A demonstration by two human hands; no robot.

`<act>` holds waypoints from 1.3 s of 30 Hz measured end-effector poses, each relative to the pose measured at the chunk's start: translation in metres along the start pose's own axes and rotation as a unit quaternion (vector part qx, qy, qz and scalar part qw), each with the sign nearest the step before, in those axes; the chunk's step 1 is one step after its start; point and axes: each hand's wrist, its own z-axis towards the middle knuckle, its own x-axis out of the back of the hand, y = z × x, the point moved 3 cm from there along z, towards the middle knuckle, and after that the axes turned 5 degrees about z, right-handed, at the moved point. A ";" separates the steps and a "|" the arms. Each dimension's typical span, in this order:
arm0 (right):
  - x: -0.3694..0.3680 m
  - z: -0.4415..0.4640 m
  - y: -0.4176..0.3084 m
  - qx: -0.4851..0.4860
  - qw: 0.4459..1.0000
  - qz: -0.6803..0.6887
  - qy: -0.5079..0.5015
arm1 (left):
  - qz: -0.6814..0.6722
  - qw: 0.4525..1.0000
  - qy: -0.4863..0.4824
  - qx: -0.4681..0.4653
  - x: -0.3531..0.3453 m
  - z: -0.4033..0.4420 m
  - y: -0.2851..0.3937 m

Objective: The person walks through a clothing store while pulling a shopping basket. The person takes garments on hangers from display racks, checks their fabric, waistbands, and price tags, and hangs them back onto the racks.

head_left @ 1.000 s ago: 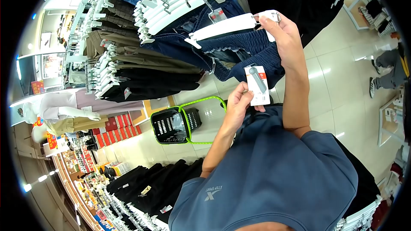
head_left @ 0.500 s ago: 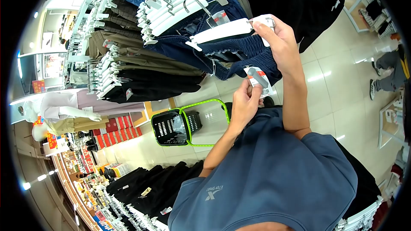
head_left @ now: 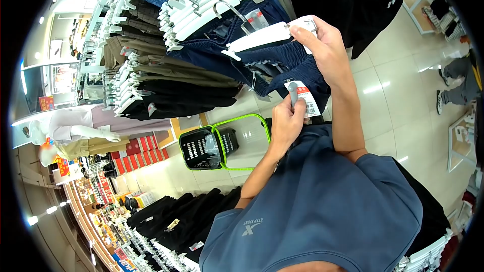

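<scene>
My right hand (head_left: 327,45) is closed round the clip end of a white clip hanger (head_left: 262,39), thumb on top. From it hang dark blue jeans (head_left: 297,60) with a gathered elastic waistband. Below the waistband my left hand (head_left: 290,123) pinches a grey security tag (head_left: 293,92) between thumb and fingers. A white and red price tag (head_left: 308,102) hangs beside it, partly behind the fingers. The hanger's metal hook (head_left: 229,7) points up to the left and looks free of any rail.
White hangers (head_left: 201,17) with more jeans crowd the rack ahead. Olive and black trousers (head_left: 176,98) hang to the left. A black shopping basket (head_left: 201,148) with a green handle stands on the floor. A person's legs (head_left: 454,88) are at far right.
My left hand has turned the security tag from slanted to nearly upright, and the price tag now shows more of its face. The hanger and my right hand have shifted slightly left.
</scene>
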 end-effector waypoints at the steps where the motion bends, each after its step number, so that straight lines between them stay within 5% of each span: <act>1: 0.001 -0.001 0.000 -0.004 1.000 -0.004 0.000 | -0.010 1.000 -0.009 0.002 -0.001 -0.001 -0.001; 24: 0.003 -0.001 -0.003 -0.023 0.999 0.025 -0.009 | -0.321 0.940 -0.118 0.007 -0.005 -0.002 -0.027; 39: 0.007 -0.007 -0.013 -0.002 1.000 0.008 -0.020 | -0.162 0.985 -0.032 -0.045 -0.003 0.001 -0.025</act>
